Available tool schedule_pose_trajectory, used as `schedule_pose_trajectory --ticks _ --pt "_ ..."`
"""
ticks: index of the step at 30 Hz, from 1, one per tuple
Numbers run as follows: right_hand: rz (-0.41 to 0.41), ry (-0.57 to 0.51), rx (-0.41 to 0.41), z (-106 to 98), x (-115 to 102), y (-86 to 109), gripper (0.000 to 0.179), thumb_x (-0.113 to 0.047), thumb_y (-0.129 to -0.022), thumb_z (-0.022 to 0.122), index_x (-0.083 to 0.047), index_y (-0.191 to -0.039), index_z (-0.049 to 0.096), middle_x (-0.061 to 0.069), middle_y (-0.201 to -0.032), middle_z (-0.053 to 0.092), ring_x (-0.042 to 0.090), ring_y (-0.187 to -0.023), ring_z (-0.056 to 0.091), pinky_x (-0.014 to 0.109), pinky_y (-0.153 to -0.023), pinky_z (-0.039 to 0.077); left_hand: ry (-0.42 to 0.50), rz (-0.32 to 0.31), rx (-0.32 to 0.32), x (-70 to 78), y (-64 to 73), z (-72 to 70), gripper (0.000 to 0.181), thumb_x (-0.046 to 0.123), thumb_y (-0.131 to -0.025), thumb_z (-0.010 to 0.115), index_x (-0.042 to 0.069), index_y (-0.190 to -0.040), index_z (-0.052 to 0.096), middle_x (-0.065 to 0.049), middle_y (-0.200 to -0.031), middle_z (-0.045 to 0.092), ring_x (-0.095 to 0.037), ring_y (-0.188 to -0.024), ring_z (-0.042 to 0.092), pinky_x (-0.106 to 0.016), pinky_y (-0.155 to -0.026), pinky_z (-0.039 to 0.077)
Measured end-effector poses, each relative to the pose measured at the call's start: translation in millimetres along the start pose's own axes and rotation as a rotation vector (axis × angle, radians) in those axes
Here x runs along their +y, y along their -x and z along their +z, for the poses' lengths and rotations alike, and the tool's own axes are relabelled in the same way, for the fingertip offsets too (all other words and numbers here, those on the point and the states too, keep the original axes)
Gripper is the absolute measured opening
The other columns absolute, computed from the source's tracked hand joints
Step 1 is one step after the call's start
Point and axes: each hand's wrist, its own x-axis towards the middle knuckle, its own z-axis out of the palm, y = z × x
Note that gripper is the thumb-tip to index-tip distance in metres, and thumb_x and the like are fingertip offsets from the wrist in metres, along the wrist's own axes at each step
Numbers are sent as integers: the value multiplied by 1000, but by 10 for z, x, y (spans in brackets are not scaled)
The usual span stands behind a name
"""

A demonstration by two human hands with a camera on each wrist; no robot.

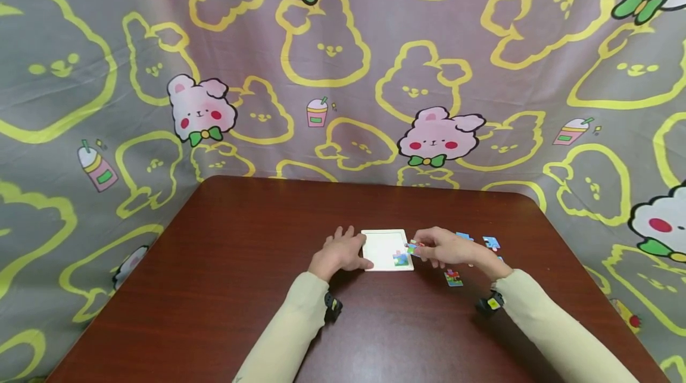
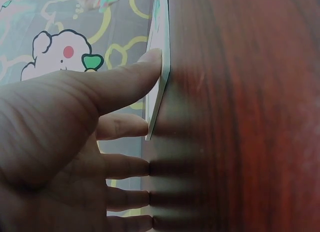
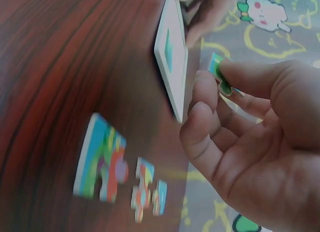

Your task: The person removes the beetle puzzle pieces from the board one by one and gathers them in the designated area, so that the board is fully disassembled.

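A white square puzzle tray (image 1: 377, 250) lies on the table, with one jigsaw piece (image 1: 400, 259) in its near right corner. My left hand (image 1: 343, 252) rests at the tray's left side, fingers spread and fairly straight. In the left wrist view its thumb (image 2: 132, 82) touches the tray's edge while the fingertips reach down to the table. Thumb and fingers of my right hand (image 1: 445, 246) pinch a blue and green jigsaw piece (image 3: 225, 85), held above the tray's right edge. My fingers partly cover this piece.
Loose jigsaw pieces lie right of the tray, among them a red and green one (image 1: 453, 278) in front and a blue one (image 1: 490, 243) farther back. Some are partly hidden by my right hand. A patterned curtain (image 1: 332, 133) hangs behind the brown table (image 1: 241, 264).
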Motion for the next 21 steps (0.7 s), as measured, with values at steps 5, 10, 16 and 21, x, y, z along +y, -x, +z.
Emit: schedule_pose_trajectory --ticks 5,10,16,21 --pt "16 -1 -9 -108 61 130 22 -20 -101 56 -1 -91 59 15 -78 60 27 -58 60 38 -48 53 -5 -5 2 0 -5 5 69 47 -92 65 19 -149 41 -17 -163 20 -43 -151 10 -56 -121 18" --pt "63 -1 8 -171 101 254 22 -23 -100 58 -3 -91 60 18 -78 61 29 -58 61 36 -44 49 4 -1 4 -10 -7 10 69 47 -92 65 19 -149 41 -16 -163 20 -42 -152 10 -56 -121 18" --pt "67 -3 12 -204 148 380 22 -21 -97 62 -1 -89 61 21 -79 60 19 -56 56 33 -46 48 10 2 2 -27 1 27 68 47 -92 65 19 -149 41 -16 -164 19 -42 -152 9 -56 -121 17" --pt "47 59 -16 -236 224 477 23 -23 -97 63 -2 -87 61 15 -75 61 17 -55 58 34 -48 51 9 1 4 -37 -2 41 68 47 -91 65 20 -149 42 -16 -164 19 -41 -152 8 -56 -121 16"
